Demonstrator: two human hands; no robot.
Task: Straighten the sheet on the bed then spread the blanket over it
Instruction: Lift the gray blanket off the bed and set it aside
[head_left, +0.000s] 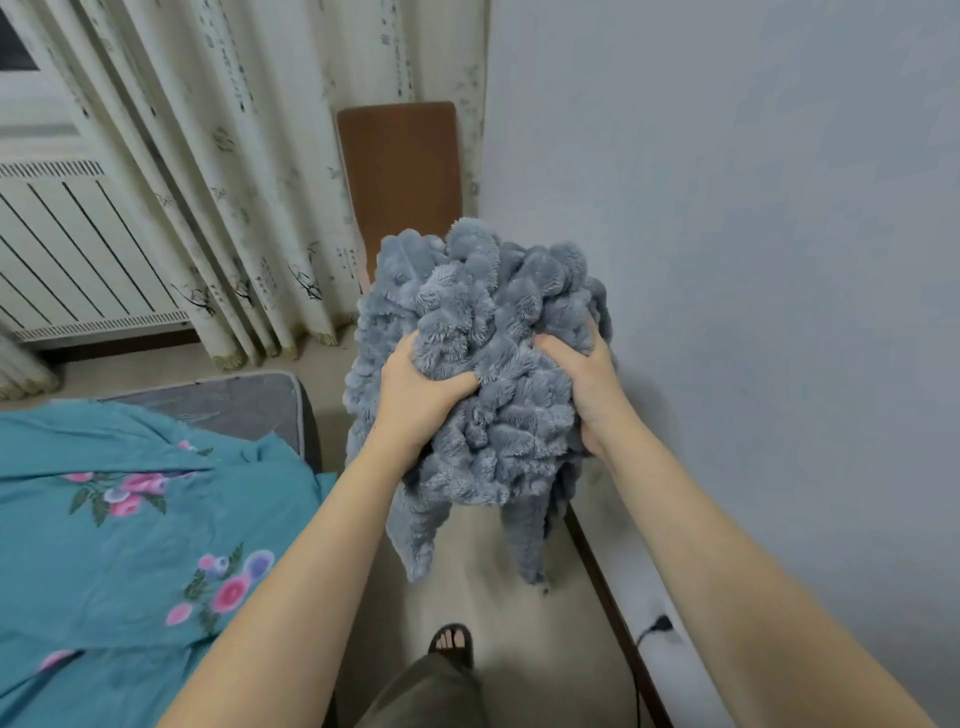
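Nearest, on the left, the one teal flowered sheet lies rumpled on the bed, one mattress corner bare, so it looks not yet straightened. Beyond it, over the floor beside the bed, the left hand and right hand, set apart, each dig curled fingers into the one grey plush blanket, bunched into a ball with tails hanging. It looks soft, limp, bulky but light, unlikely to slip; taking it by two corners should open it.
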